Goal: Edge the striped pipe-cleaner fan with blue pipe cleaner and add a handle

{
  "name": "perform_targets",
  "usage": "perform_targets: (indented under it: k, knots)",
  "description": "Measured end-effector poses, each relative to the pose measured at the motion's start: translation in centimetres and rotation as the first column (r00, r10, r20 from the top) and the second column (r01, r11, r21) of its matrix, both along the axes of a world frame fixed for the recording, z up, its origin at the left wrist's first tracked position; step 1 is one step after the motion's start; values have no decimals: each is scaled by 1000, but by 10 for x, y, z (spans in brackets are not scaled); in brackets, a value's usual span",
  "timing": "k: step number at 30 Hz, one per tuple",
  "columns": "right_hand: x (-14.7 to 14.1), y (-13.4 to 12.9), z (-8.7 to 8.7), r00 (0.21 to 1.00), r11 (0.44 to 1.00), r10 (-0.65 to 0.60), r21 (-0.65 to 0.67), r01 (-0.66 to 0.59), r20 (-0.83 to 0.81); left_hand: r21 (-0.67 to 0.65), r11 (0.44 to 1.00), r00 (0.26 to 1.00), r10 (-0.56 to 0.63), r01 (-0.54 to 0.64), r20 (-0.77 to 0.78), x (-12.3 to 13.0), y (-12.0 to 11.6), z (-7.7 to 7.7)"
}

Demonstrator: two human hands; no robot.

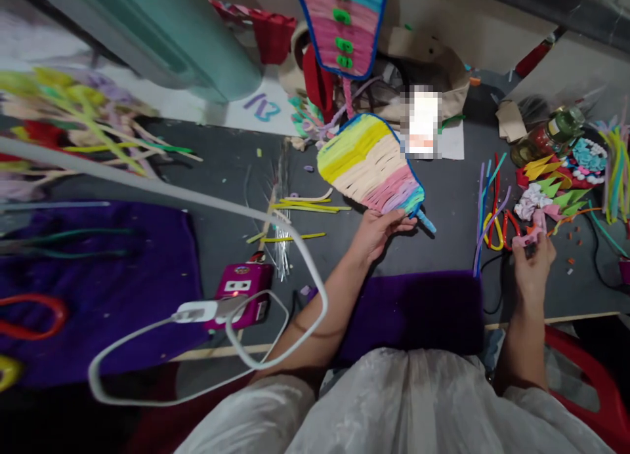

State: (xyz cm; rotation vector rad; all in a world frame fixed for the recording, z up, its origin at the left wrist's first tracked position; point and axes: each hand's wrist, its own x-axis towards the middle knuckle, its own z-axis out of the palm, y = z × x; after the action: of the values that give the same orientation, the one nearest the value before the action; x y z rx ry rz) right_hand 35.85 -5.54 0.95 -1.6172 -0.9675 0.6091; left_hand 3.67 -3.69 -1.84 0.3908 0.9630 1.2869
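My left hand [381,234] is closed on the lower edge of a striped pipe-cleaner fan [371,162]. Its bands run yellow, cream, pink and lilac inside a blue rim, and a short light-blue handle sticks out at lower right. The fan is tilted just above the dark table [423,254]. At the right, my right hand [534,264] pinches a small pink object [534,231] whose kind I cannot make out. Close by it lie scissors with red handles [510,229], a yellow-handled tool [493,232] and several loose pipe cleaners [480,211].
A second fan [344,31] with green pieces stands at the back. Pipe-cleaner bundles [83,126] lie left, above a purple cloth [162,244]. A white cable [197,201] arches across to a magenta power strip [243,287]. A glass jar [551,136] stands back right.
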Motion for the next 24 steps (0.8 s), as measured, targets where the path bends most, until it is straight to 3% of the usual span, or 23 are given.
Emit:
perform_targets:
  k: [2, 5, 8, 10, 14, 17, 24]
  knots:
    - [-29, -4, 16, 989, 996, 68, 44, -74, 134, 7, 1000, 1000, -7, 7, 6, 0, -1, 2]
    - [-84, 3, 28, 936, 942, 336, -35, -334, 100, 8, 1000, 1000, -9, 9, 9, 0, -3, 4]
    - [-129, 18, 21, 861, 859, 509, -73, -507, 12, -2, 1000, 1000, -11, 11, 19, 0, -4, 5]
    - [-147, 28, 11, 826, 820, 562, -101, -564, -49, -12, 1000, 999, -15, 15, 31, 0, -4, 5]
    - [-164, 40, -6, 769, 773, 586, -109, -625, -254, -29, 999, 998, -23, 25, 52, -1, -3, 4]
    - [-170, 41, -13, 738, 768, 557, -103, -633, -381, -32, 999, 998, -24, 26, 61, -2, -3, 2]
    - [-179, 36, -17, 735, 776, 510, -131, -617, -447, -43, 998, 999, -36, 37, 37, -3, -4, 0]
